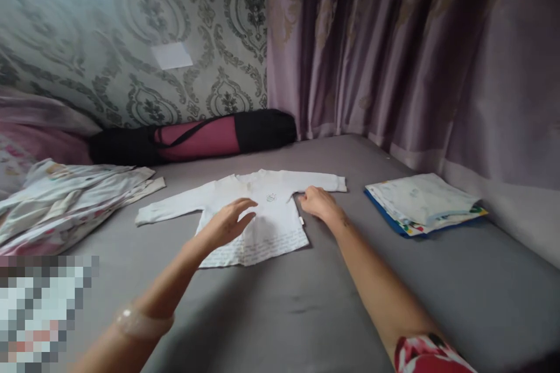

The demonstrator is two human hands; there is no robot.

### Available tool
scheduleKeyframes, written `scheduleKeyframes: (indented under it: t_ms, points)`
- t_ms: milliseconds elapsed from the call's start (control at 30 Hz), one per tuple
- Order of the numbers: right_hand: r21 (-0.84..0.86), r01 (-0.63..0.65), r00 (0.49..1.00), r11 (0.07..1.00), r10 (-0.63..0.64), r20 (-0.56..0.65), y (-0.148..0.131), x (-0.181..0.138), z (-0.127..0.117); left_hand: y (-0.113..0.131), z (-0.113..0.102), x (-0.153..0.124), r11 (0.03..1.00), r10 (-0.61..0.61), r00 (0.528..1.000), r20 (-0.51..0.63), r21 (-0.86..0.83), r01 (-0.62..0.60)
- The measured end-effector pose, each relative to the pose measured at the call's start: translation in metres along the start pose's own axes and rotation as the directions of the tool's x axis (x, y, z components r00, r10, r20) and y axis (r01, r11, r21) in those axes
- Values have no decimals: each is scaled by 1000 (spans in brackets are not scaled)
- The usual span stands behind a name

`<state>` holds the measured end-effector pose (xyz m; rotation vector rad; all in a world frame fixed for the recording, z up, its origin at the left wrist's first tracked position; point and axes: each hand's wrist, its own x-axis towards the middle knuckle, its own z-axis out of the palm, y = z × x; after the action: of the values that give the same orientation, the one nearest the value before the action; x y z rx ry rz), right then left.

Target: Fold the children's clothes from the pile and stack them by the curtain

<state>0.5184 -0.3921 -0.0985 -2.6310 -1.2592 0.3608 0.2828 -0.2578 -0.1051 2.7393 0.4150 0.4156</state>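
A small white long-sleeved shirt [262,209] lies flat, front up, on the grey bed sheet [306,303], both sleeves spread out sideways. My left hand [230,221] hovers over or rests on the shirt's left half, fingers stretched out and holding nothing. My right hand [318,202] lies at the shirt's right armpit, by the right sleeve, fingers curled down onto the cloth; whether it pinches the fabric I cannot make out. A pale bangle [142,321] sits on my left wrist.
A stack of folded clothes [422,202] lies to the right near the purple curtain [415,58]. A crumpled patterned blanket [65,198] is at the left. A black and maroon roll bag [196,136] lies against the wallpapered wall.
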Motion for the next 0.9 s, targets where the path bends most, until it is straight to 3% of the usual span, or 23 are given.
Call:
scheduleKeyframes:
  t_ms: [167,367,600,767,900]
  points:
    - [115,-168,965,979,187,-185,57,25,-10,4,20,80,993,-66,997,37,-100,70]
    - [193,-279,891,941,329,-314,113,48,-8,-17,50,121,977,-203,979,5,-68,203]
    - [90,-287,904,954,301,-303,117,64,6,-26,71,145,980,-181,983,-3,-87,180]
    - [42,-272,918,961,273,-287,119,68,13,-25,70,156,984,-119,990,79,-121,128]
    - [82,-264,907,961,276,-319,123,70,17,-30,65,156,970,-147,971,191,-165,179]
